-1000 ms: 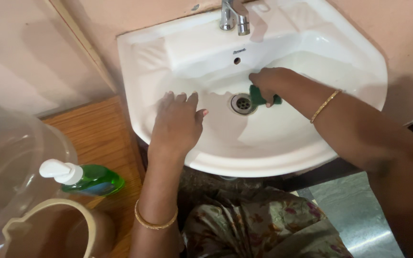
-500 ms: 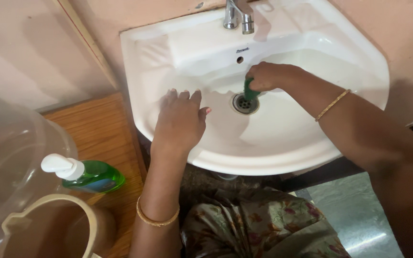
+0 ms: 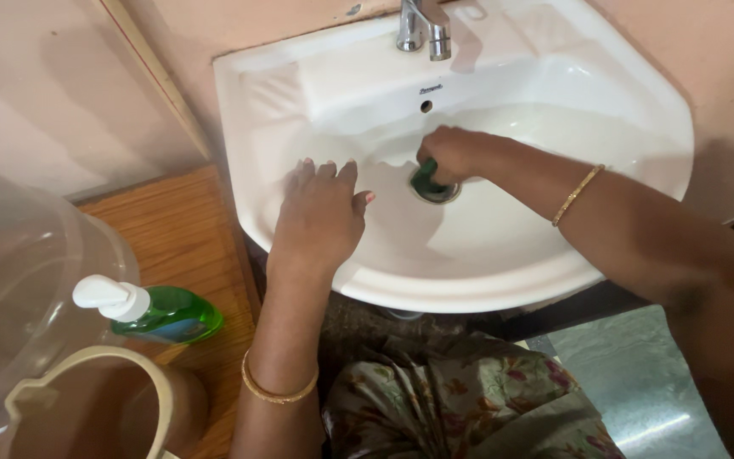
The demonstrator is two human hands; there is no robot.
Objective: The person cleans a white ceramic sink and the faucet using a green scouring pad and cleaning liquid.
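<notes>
Green soap dispenser (image 3: pixel 159 310), clear plastic container (image 3: pixel 19 297), beige bucket (image 3: pixel 87 408), tap (image 3: pixel 422 25)

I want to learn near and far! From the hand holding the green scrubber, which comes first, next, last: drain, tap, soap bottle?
From the right hand:
1. Round metal drain, just beneath it.
2. Shiny metal tap, at the sink's back.
3. Green soap bottle with white pump, far left on the wood.

The sink (image 3: pixel 503 280) at the upper centre was white, and the sponge (image 3: pixel 425 177) in it dark green. At the lower left, the soap bottle (image 3: pixel 167 313) was bright green with a white pump. The cloth (image 3: pixel 469 399) at the bottom showed a muted floral print.
</notes>
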